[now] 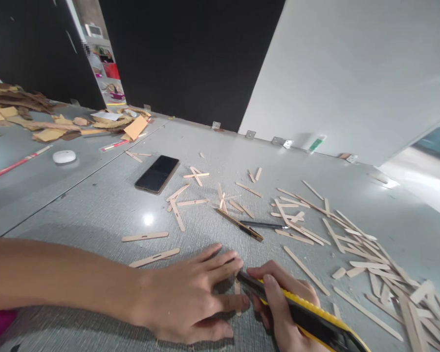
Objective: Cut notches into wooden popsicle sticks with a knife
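My left hand (190, 298) lies flat on the grey table (95, 215), fingers stretched out and pressing on a small wooden stick (237, 288) that is mostly hidden beneath them. My right hand (282, 305) is closed round a yellow and black utility knife (308, 318), whose blade tip meets the stick right beside my left fingertips. Many flat wooden craft sticks (352, 244) lie scattered to the right and ahead. Two longer sticks (150, 247) lie just above my left forearm.
A black phone (157, 174) lies face up ahead left. A pen (264, 225) and a pencil-like tool (239, 224) rest among the sticks. Cardboard scraps (40, 122) pile at far left beside a white oval object (64, 156). A dark wall and a white panel stand behind.
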Motion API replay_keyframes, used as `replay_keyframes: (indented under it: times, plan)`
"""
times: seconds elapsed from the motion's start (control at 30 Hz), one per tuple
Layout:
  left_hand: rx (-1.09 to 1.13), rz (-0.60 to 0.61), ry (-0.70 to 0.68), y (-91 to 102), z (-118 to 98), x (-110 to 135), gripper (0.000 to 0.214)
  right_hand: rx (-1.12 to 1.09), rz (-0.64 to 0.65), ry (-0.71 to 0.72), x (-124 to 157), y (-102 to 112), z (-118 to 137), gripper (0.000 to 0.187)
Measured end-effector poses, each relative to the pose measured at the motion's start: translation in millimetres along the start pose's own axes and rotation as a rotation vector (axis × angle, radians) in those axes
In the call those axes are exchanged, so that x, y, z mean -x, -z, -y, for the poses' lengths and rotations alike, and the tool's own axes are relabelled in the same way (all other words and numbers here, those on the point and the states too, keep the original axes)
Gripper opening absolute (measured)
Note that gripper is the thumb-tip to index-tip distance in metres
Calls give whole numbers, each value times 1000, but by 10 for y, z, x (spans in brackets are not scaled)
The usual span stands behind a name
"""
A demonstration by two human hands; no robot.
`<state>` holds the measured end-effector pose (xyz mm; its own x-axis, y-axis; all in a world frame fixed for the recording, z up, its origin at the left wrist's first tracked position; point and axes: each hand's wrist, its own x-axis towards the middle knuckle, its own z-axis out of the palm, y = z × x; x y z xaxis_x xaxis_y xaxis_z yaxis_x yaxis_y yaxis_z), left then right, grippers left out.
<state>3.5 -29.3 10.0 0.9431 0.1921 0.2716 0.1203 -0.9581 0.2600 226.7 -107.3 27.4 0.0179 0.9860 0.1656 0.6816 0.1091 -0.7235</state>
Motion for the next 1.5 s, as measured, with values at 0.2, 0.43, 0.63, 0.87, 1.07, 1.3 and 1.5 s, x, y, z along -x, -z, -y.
replay_keyframes:
  times: [0.2, 0.43, 0.63, 0.87, 1.07, 1.3, 1.5]
  plan:
    - [38, -45, -7, -18, 7, -60, 50, 34, -20, 251, -96, -23, -29, 42]
    - [134, 120, 42, 39, -6, -17, 62, 101, -26, 357, -186, 53, 44, 43]
    - [191, 133, 43, 63, -20, -19, 61, 179, 50, 285, -185, -15, 36, 41]
    - [123, 77, -4, 14, -10, -41, 66, 192, 143, 173, -174, -36, -142, 39]
    - [60, 53, -19, -23, -13, -42, 71, 92, 190, 61, -182, -28, -120, 42]
    - [57, 51, -25, -43, -7, -30, 71, 66, 236, 17, -175, -22, -150, 42]
    - [158, 59, -18, -38, 4, -38, 70, -7, 211, 13, -166, -28, -161, 45]
